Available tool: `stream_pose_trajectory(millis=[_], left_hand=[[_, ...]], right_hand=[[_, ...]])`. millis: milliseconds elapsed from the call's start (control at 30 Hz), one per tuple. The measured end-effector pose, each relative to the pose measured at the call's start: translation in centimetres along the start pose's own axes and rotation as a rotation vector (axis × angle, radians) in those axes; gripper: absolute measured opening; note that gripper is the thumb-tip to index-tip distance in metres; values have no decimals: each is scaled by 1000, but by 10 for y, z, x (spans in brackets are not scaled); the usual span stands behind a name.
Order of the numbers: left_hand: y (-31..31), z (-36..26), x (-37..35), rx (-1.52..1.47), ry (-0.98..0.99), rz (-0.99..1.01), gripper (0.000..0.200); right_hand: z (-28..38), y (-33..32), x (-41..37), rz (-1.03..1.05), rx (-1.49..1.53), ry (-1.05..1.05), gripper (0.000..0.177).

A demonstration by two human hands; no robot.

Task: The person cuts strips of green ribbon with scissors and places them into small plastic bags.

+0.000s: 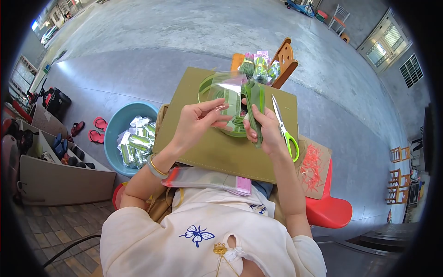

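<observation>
My left hand (201, 119) pinches a clear plastic bag (227, 82) near its lower edge, above the board. In my right hand (266, 129) is a folded bundle of flat green ribbon (255, 99), held nearly upright between thumb and fingers. Behind and below the bag lies a coil of green ribbon (236, 132), partly hidden by it. Scissors (288, 138) with lime-green handles rest on the board just right of my right hand, blades pointing away. A stack of clear bags (203, 178) with a pink end lies across my lap.
The olive board (207, 159) is my work surface. At left, a blue basin (113, 138) holds several bagged green bundles. Behind the board, a wooden chair (284, 62) carries more packets (261, 67). At right, red pieces (312, 168) lie on cardboard over a red chair (330, 212).
</observation>
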State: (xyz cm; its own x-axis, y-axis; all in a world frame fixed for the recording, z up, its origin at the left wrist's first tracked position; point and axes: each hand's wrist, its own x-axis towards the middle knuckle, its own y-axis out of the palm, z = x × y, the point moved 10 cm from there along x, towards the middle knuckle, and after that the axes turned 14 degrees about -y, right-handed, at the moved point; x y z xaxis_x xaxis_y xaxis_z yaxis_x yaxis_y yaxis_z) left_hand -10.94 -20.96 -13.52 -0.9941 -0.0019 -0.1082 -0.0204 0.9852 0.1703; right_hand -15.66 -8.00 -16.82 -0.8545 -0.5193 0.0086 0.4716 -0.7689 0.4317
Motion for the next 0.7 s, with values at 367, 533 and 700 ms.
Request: stream_pose_trajectory(millis=[367,533,700], left_hand=[[-6,-26,-8,481,269,-375,33],[20,-38,-22,890,511,-515,40],[31,-35,-17,792,588,-385,58]], right_hand=[[-15,30,-36,265,-531,171,30],[-29,31,-27,178,-208,239,27],[-34,42,-22,87,517,240,24]])
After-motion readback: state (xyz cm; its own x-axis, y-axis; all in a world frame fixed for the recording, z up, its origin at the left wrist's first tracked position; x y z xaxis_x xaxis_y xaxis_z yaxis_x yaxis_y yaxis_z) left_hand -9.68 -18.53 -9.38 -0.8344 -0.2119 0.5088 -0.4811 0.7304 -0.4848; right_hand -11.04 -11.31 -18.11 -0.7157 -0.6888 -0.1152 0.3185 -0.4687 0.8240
